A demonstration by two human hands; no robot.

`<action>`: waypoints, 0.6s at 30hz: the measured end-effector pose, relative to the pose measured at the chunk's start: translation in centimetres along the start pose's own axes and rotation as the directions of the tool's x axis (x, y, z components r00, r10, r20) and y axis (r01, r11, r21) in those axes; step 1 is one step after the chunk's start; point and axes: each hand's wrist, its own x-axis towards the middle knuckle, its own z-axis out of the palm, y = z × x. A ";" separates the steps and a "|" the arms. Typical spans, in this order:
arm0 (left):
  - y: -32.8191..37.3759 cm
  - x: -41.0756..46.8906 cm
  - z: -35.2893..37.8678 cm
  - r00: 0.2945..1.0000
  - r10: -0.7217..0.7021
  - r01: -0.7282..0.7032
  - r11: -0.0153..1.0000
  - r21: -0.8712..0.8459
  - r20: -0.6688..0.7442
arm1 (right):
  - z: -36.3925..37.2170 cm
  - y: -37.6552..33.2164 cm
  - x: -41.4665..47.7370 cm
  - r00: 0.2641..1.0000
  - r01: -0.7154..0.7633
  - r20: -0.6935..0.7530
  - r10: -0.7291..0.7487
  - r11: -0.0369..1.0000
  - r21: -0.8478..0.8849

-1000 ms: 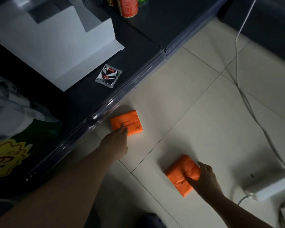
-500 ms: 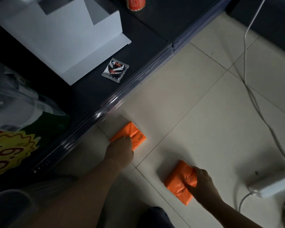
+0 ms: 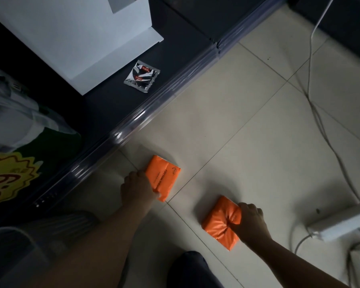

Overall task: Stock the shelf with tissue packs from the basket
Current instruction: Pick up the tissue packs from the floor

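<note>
The dark shelf (image 3: 104, 113) has bare room along its front, between the white box (image 3: 71, 38) and the clear edge strip (image 3: 152, 106). A foil sachet (image 3: 142, 76) lies in that gap, near the box's corner. Further left a green bag (image 3: 29, 154) fills the shelf. The strip stands between the shelf and the left hand (image 3: 138, 188), which grips the left tissue pack (image 3: 164, 177) on the tiled floor (image 3: 237, 125). Right of the right hand (image 3: 252, 221), which grips the right tissue pack (image 3: 220, 223), white cables (image 3: 309, 65) and a white power strip (image 3: 341, 223) cross the floor.

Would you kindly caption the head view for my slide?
Left hand grips the left tissue pack, right hand the right tissue pack, down at the floor.
</note>
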 end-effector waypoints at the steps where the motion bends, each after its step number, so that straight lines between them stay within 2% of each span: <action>1: -0.1 -0.3 0.3 0.999 -0.030 0.030 0.999 -0.025 0.019 | 0.0 0.0 0.2 1.000 0.008 0.012 -0.008 1.000 -0.030; 7: -0.2 -1.2 0.6 0.994 -0.083 0.095 0.979 -0.181 0.074 | -0.7 -0.4 0.4 0.998 0.045 0.041 -0.044 0.998 -0.039; 9: -0.2 -1.5 0.5 0.991 -0.077 0.106 0.946 -0.307 0.106 | -1.0 -0.7 0.3 0.995 0.086 0.047 -0.085 0.996 -0.014; 11: -0.2 -1.9 0.4 0.984 -0.066 0.136 0.879 -0.458 0.165 | -1.5 -1.2 -0.1 0.992 0.085 0.082 -0.094 0.991 0.100; 14: -0.3 -2.9 0.2 0.979 -0.040 0.150 0.801 -0.580 0.198 | -2.4 -2.2 -0.4 0.978 0.096 0.155 -0.140 0.961 0.261; 18: -0.8 -3.7 -0.5 0.974 -0.021 0.185 0.645 -0.741 0.224 | -4.8 -4.0 -0.7 0.940 0.113 0.226 -0.254 0.860 0.498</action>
